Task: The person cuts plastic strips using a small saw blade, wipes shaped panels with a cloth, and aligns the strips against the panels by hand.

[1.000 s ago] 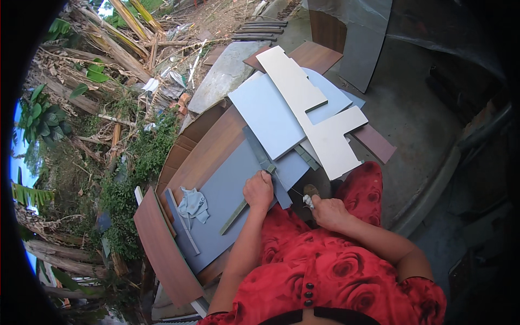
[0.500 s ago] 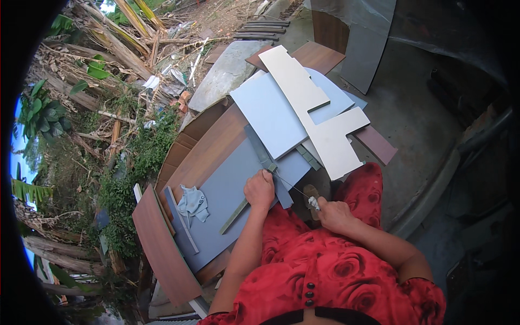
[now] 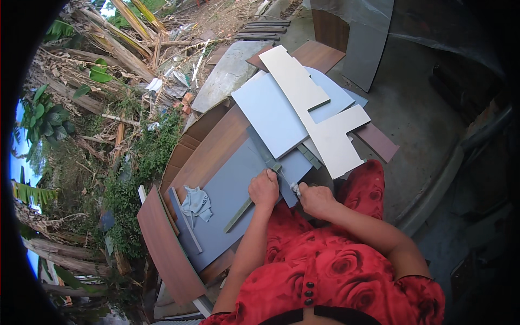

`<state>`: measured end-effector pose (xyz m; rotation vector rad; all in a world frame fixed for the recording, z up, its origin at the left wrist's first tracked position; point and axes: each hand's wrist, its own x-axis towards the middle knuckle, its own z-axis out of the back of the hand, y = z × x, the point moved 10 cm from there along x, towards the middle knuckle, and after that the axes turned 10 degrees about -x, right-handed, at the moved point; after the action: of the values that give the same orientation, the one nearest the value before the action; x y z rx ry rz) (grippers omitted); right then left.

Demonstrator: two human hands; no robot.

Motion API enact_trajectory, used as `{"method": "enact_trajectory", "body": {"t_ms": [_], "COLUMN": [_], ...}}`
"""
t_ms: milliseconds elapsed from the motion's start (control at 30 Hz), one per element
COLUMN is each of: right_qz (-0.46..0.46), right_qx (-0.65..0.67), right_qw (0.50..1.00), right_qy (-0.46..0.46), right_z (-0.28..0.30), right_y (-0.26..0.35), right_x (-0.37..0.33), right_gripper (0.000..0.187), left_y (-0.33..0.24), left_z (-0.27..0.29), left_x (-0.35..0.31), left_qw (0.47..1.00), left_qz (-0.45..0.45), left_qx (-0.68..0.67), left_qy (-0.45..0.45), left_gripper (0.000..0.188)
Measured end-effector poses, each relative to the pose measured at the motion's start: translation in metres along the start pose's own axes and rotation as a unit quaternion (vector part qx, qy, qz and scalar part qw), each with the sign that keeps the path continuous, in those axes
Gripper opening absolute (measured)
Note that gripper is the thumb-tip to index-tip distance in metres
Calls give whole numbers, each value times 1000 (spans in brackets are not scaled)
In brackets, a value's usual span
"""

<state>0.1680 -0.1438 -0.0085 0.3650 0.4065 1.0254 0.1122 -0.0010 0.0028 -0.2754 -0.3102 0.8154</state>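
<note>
My left hand [image 3: 264, 188] is closed around a narrow greenish strip [image 3: 238, 215], pressing it down over the grey board [image 3: 225, 173]. The strip slants from lower left to upper right under my fingers. My right hand [image 3: 317, 200] grips the white, wrapped-looking handle [image 3: 295, 188] of a thin tool. Its slender blade or rod reaches toward the strip just beside my left hand; its exact kind is too fine to make out. A grey-blue narrow board [image 3: 287, 190] lies beneath, between my hands.
A cream cut-out panel [image 3: 303, 100] lies across a pale blue board [image 3: 268, 111] on the far side. A light blue rag [image 3: 196, 203] and a thin strip [image 3: 185, 221] lie at left. A reddish-brown panel [image 3: 169, 246] leans near the front left. Plants [image 3: 122, 206] border the left.
My right hand has moved left and up with the tool, closer to my left hand, so less of the thin blade shows. My left hand keeps its hold on the strip.
</note>
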Motion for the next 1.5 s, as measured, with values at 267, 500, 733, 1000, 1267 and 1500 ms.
{"method": "enact_trajectory", "body": {"t_ms": [267, 500, 733, 1000, 1267, 1500], "right_qz": [-11, 4, -13, 4, -1, -26], "right_qx": [-6, 3, -28, -24, -18, -5], "right_qw": [1000, 1000, 999, 1000, 1000, 1000], "right_qy": [23, -12, 21, -2, 12, 14], "right_z": [-2, -2, -9, -5, -1, -6], "right_y": [-18, 5, -29, -1, -2, -37], "right_x": [-47, 26, -59, 11, 1, -71], "right_gripper": [15, 19, 14, 16, 18, 16], "left_y": [3, -1, 0, -1, -4, 1], "left_z": [4, 0, 5, 3, 2, 0], "left_x": [0, 1, 1, 1, 0, 4], "left_qw": [1000, 1000, 1000, 1000, 1000, 1000], "left_qz": [-15, -4, 6, -5, -1, 3], "left_qx": [-10, -9, -14, -13, -7, -5], "left_qy": [-25, -11, -11, -3, -3, 0], "left_gripper": [31, 31, 32, 33, 34, 33]}}
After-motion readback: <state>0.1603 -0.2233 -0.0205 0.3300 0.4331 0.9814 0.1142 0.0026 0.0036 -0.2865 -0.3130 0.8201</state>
